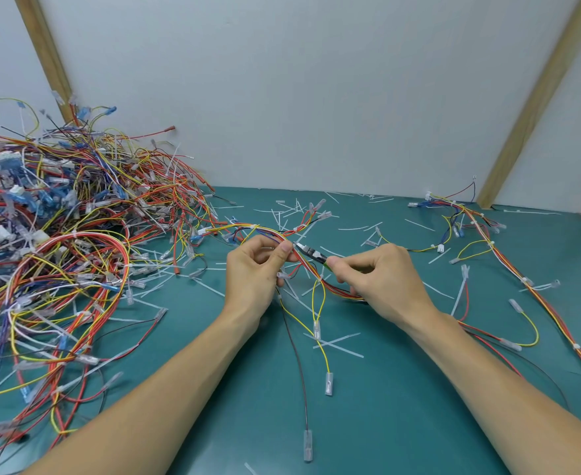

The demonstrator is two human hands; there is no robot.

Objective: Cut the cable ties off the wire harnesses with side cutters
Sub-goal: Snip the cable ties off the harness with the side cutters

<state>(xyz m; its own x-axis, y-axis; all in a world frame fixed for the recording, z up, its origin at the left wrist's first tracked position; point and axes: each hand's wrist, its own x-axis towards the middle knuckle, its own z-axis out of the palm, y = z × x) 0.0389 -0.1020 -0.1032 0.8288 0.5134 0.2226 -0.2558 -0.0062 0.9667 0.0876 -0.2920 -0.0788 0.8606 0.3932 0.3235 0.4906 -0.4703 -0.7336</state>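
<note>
Above the green mat [402, 423], left hand [253, 274] fingers pinch the wire harness [271, 233]; right hand [383, 279] grips side cutters [311, 252].

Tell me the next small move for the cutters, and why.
Probably squeeze the small side cutters shut: the right hand holds them with the tip at the red-and-yellow wire bundle that the left hand pinches, seemingly at a tie.

no readable text, labels, brands or numbers on anything in view
</note>
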